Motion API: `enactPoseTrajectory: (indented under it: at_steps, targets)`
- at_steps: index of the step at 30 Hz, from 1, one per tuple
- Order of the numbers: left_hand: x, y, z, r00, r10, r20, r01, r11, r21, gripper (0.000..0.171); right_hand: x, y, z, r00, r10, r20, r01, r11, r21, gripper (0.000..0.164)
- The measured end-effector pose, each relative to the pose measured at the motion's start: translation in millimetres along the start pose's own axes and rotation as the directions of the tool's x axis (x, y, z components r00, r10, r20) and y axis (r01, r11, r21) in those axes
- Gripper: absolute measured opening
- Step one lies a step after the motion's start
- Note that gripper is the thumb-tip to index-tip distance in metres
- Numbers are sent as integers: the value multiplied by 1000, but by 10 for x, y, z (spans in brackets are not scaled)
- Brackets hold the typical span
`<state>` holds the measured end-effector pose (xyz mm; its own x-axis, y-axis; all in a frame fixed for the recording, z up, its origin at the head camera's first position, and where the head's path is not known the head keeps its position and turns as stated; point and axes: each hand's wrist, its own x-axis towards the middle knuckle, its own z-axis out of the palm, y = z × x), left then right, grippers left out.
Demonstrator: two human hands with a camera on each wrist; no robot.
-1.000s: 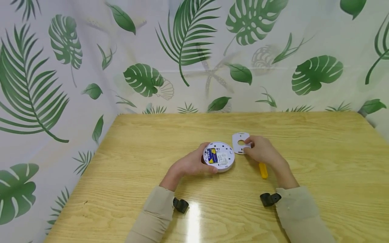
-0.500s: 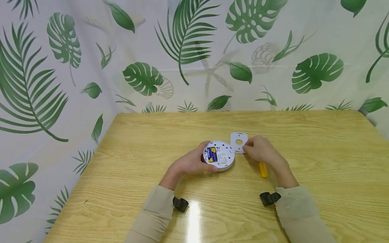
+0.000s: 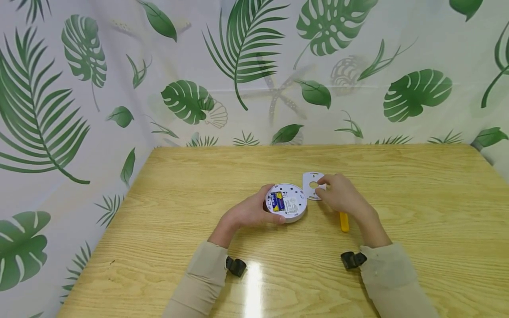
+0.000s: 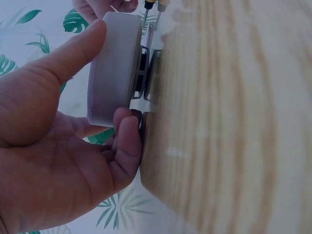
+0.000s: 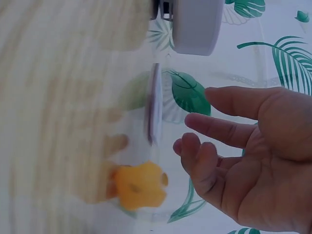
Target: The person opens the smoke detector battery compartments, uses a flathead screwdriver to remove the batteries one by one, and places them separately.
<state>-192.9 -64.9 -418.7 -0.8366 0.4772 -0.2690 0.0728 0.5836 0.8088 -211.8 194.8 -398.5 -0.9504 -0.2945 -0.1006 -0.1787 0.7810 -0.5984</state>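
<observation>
My left hand grips a round white smoke detector, its back facing up with two blue-and-yellow batteries showing. In the left wrist view the thumb lies along the near face of the detector, which is held just above the table. Flat on the table beside it lies a white mounting plate with a central hole. Over that plate hovers my right hand, thumb and fingers parted. The right wrist view shows a gap between this hand and the plate.
A screwdriver's yellow handle lies on the table below the right hand, the rest of it hidden by that hand. The wooden table meets a leaf-patterned curtain behind and at the left.
A second ago the right fingers were at the plate. The plate shifted slightly left, then the fingers came off it and spread. The left hand and smoke detector have stayed in place.
</observation>
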Motion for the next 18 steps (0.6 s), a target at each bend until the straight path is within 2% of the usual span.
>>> enactPoseTrajectory:
  at_steps: [8,12,18]
  targets:
    - [-2,15,5,1000,5,-2,-5,1000,4,98,-84,-33,-112,1000,30,0,-30,999,-42,34]
    - [-5,25,5,1000,12,-5,-12,1000,15,98,-140,-25,-160,995,95,-6,-95,992,-78,30]
    - [-9,37,8,1000,19,-9,-19,999,39,100,-207,22,-191,979,192,60,-183,974,-130,35]
